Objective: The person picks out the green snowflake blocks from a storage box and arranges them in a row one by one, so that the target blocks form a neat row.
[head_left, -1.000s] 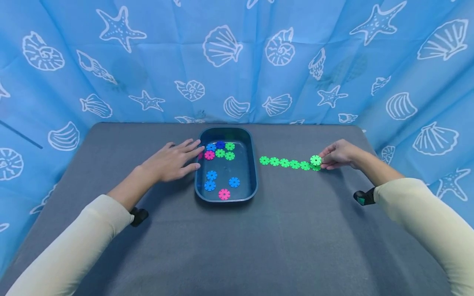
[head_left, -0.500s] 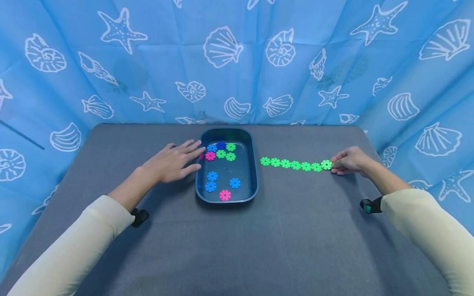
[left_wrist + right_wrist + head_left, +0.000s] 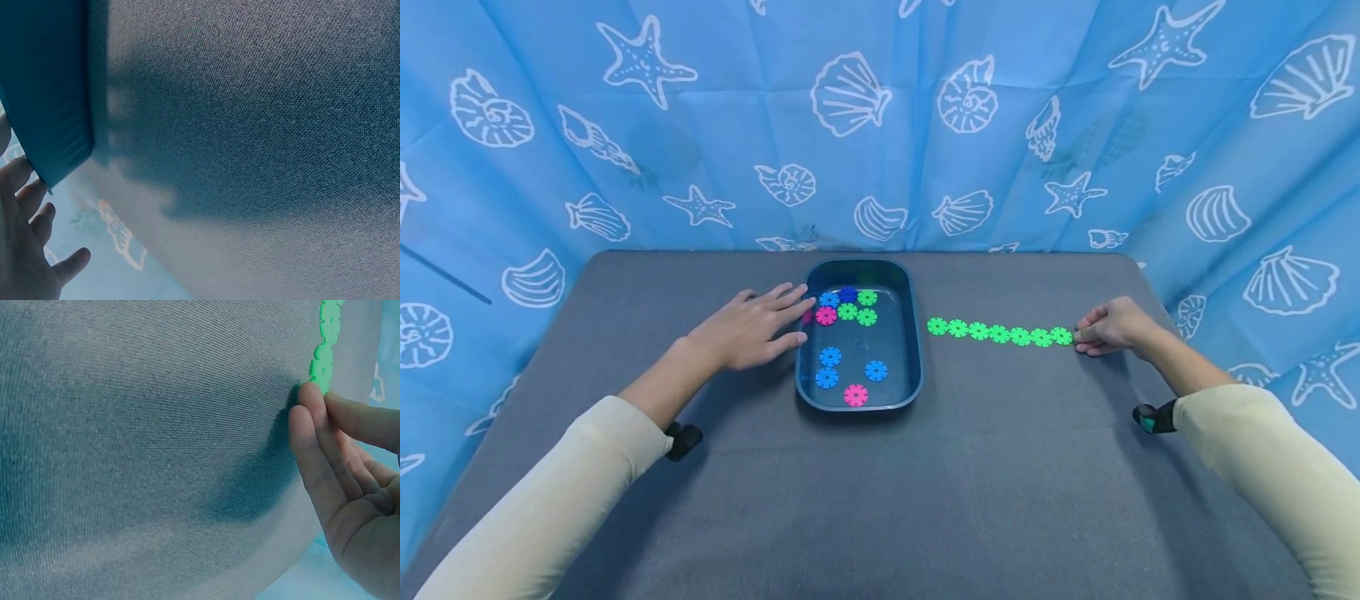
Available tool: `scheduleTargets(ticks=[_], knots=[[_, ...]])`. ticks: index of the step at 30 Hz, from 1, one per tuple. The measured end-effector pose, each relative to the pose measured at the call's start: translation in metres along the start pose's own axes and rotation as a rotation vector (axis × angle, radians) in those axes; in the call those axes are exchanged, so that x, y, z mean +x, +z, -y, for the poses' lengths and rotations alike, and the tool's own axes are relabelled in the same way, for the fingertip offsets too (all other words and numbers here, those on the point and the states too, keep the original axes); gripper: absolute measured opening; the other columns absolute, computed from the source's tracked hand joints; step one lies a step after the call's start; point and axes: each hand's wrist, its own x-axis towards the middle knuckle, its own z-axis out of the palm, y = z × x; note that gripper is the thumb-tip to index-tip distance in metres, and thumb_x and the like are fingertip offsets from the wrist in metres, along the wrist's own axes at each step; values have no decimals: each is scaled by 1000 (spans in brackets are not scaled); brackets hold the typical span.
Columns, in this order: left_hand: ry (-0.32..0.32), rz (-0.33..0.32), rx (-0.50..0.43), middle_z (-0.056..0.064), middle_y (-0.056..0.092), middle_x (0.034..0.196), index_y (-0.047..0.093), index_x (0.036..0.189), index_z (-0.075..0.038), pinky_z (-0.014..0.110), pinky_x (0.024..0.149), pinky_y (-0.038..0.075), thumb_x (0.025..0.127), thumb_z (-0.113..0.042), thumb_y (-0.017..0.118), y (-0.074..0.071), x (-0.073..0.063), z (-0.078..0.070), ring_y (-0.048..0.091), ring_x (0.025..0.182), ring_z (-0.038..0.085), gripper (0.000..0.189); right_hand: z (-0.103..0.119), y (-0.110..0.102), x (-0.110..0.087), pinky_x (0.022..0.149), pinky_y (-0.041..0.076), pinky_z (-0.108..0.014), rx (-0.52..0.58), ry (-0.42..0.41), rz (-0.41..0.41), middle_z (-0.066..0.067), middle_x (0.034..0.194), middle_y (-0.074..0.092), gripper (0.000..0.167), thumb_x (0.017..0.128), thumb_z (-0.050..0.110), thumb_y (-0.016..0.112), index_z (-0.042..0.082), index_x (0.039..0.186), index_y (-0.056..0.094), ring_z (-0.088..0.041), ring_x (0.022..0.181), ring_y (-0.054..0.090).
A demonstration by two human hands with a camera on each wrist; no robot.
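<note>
Lining up green discs (image 3: 995,333) looked like the step: right hand (image 3: 1111,327) pinched the row's end disc (image 3: 1059,337) on the worktop (image 3: 985,483), right of the tray (image 3: 898,337). Left hand (image 3: 758,329) lay spread at its rim. Next move probably called for a clean release.

from my feed i can read no lettering, labels, brands or numbers: not on the tray (image 3: 859,340), the green discs (image 3: 995,333) to its right, or the patterned curtain (image 3: 917,158) behind it.
</note>
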Motion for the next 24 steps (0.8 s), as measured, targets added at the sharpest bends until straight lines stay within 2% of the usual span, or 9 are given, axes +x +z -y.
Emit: scheduleTargets(ticks=[6,10,16,24], knots=[[1,2,2,11,21,164,29,158,-15,67,113,20,103,-50,46,0,0,0,16,151,35,67,8,-3,-1,69,60,-35,-30,-17,-7,-7,76,72,29,96,1,62,-19,114,53,-16,70,72],[2,-1,4,11,22,164,29,158,-15,67,113,20,103,-50,46,0,0,0,16,151,35,67,25,0,-2,72,60,-36,-17,-67,-9,-9,78,73,33,96,2,61,-20,119,51,-17,73,72],[4,-1,8,11,21,164,30,158,-15,67,113,21,103,-50,46,-1,0,-1,16,151,35,67,68,12,0,72,60,-35,7,-133,5,-10,82,73,36,97,3,61,-18,125,51,-16,73,72],[7,-3,6,12,21,164,30,158,-14,67,113,20,103,-49,46,-1,0,-1,17,151,36,67,138,43,3,71,60,-33,18,-235,15,-19,91,73,27,98,3,59,-14,120,57,-17,73,72]])
